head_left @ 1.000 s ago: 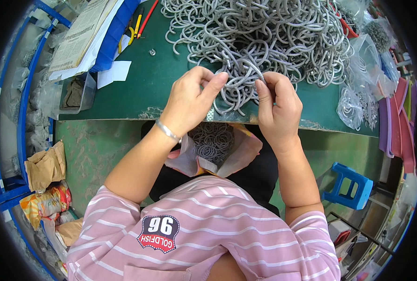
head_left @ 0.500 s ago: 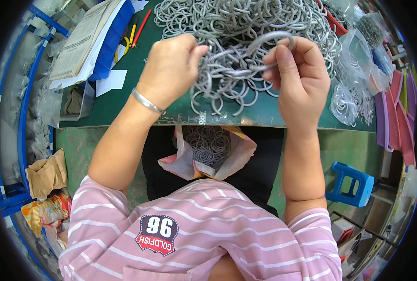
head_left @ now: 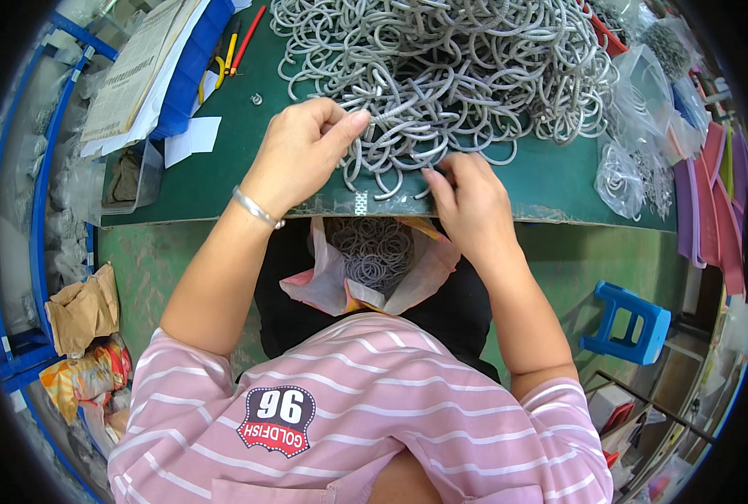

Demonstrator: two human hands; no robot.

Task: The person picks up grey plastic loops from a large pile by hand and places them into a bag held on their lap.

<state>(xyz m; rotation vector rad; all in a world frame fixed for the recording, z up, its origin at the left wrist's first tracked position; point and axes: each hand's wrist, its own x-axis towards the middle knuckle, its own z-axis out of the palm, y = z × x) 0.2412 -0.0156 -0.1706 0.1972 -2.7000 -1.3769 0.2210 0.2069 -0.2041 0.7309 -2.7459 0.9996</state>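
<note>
Green floor (head_left: 172, 269), green-topped table (head_left: 231, 160), blue stool (head_left: 627, 323) right, blue shelving (head_left: 38, 210) left

I see, through head camera: pink shirt (head_left: 349, 412), white stripes, short sleeves (head_left: 172, 370), black-and-red shield badge (head_left: 276, 420); silver bangle (head_left: 257, 208); black trousers (head_left: 462, 315).

Grey ring pile (head_left: 449, 76) gets cut off up top, far edge of the desk (head_left: 227, 172) too. By the near edge, can't tell whether the right hand (head_left: 475, 208) pinches anything. Shiny bit (head_left: 256, 99) toward the left edge? Too small to ID.
</note>
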